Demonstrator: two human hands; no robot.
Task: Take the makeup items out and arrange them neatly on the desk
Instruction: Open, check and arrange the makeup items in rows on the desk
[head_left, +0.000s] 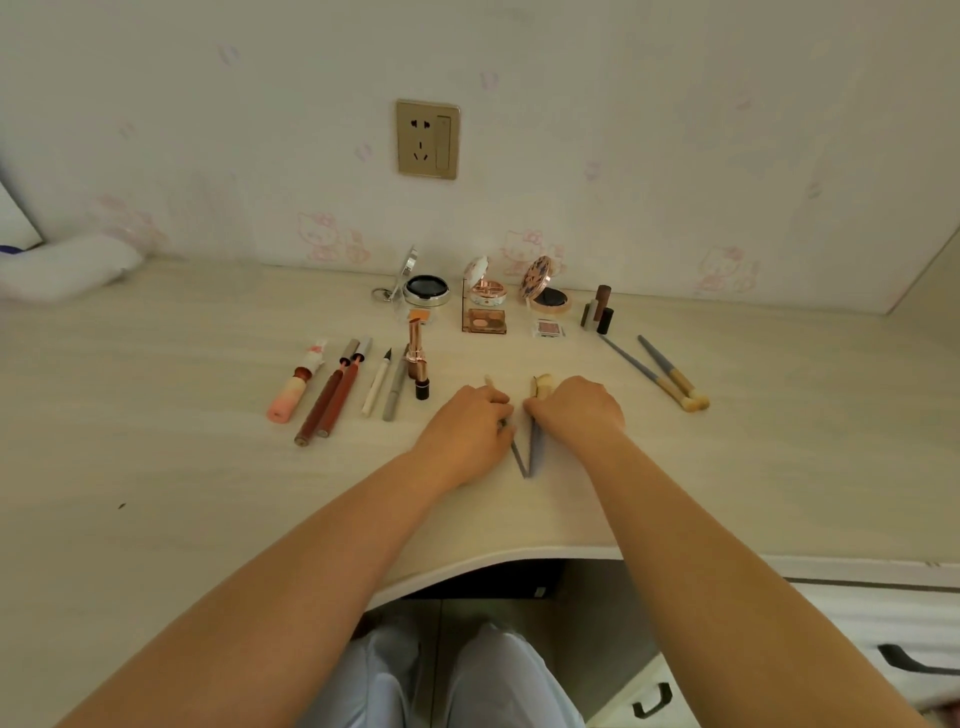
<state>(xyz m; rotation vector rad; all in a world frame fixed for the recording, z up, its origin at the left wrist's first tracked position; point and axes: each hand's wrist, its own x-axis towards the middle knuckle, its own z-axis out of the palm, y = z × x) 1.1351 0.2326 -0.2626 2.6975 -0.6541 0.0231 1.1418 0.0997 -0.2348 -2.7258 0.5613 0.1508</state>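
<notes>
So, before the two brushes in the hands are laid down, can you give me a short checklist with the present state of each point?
1. Left hand holds one brush: ok, fingers curl round the handle.
2. Right hand holds the other brush: ok, bristle tip shows above the knuckles.
3. The two handles are apart: not ok, their near ends meet in a V.
4. Free desk beside the two brushes already laid at the right: ok.
5. Row of pens and lip sticks at the left lies tidy: ok, roughly parallel.
6. Firmness of each grip: cannot tell.
</notes>
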